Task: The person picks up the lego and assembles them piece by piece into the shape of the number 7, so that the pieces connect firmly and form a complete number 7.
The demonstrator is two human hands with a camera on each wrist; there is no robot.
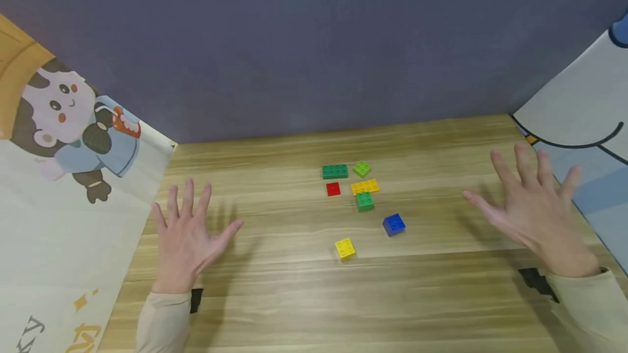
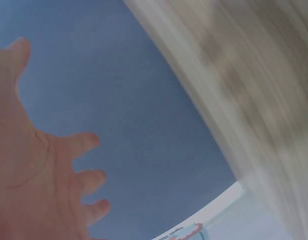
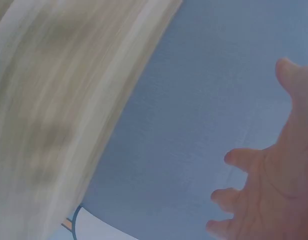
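Observation:
In the head view several toy building bricks lie on the wooden table between the hands. A dark green brick (image 1: pixel 334 171) and a small lime brick (image 1: pixel 362 169) are farthest back. In front of them are a flat red piece (image 1: pixel 333 189) and a long orange-yellow brick (image 1: pixel 365 187), with a green brick (image 1: pixel 364 201) right at its near edge. A blue brick (image 1: pixel 394 225) and a yellow square brick (image 1: pixel 345 248) lie nearer. My left hand (image 1: pixel 188 238) is spread over the table's left side, holding nothing. My right hand (image 1: pixel 537 211) is likewise spread, empty, at the right.
The wooden table (image 1: pixel 294 304) ends at a dark blue-grey upright panel (image 1: pixel 314 53) behind. A white cartoon-printed panel (image 1: pixel 59 222) borders the left side, and another printed panel (image 1: pixel 589 102) borders the right.

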